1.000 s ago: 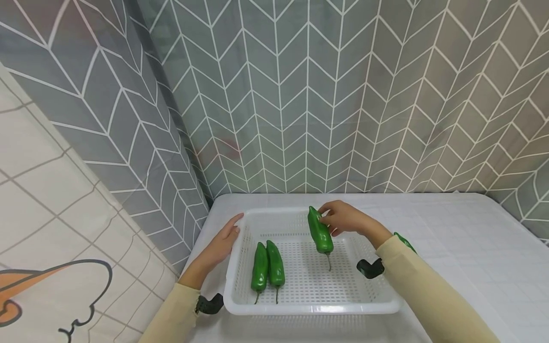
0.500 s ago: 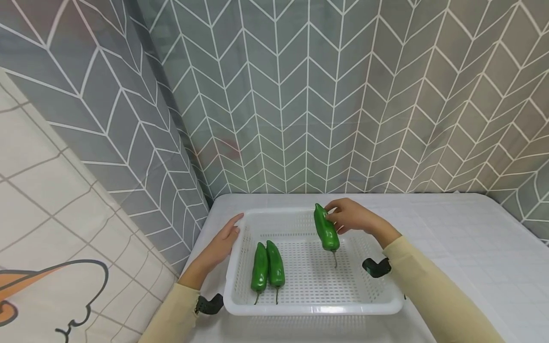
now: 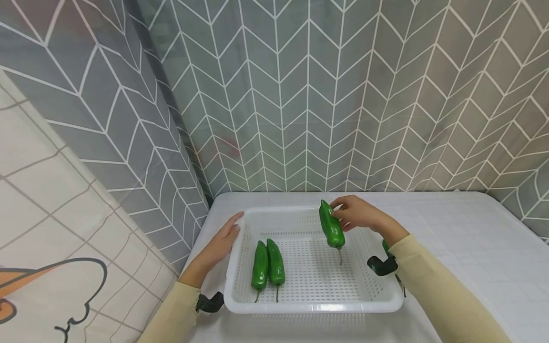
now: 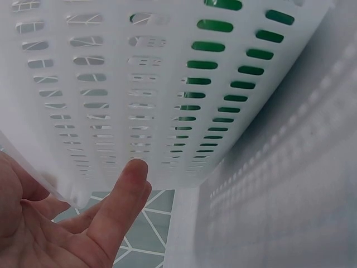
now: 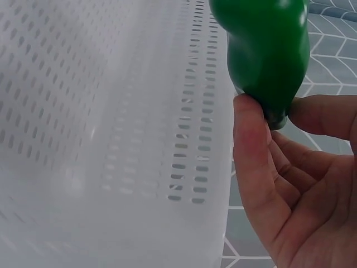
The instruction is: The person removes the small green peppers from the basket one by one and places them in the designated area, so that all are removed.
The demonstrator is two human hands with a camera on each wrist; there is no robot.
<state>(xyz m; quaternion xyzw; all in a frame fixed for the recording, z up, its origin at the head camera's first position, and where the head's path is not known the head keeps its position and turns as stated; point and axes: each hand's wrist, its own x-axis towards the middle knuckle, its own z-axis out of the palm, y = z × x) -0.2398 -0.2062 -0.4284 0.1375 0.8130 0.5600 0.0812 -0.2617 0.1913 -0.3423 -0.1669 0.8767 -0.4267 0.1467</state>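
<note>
A white perforated plastic basket (image 3: 317, 307) stands on the table. Two green peppers (image 3: 259, 267) lie side by side in its left part, stems toward the person. My right hand (image 3: 358, 213) holds another green pepper (image 3: 331, 226) above the basket's right part, its stem hanging down. In the right wrist view, thumb and fingers pinch the narrow tip of that pepper (image 5: 268, 50). At the basket's left side, my left hand (image 3: 218, 245) holds the rim, thumb on top; in the left wrist view its fingers (image 4: 120, 209) touch the outer wall.
Partly hidden by the right forearm, a further green pepper (image 3: 386, 247) lies just right of the basket. A white cloth covers the table (image 3: 467, 238). Patterned grey curtains (image 3: 309, 95) hang behind it and on the left.
The right hand has moved a little to the right and away from the person with its pepper. The left hand, the basket and the two peppers in it stay put.
</note>
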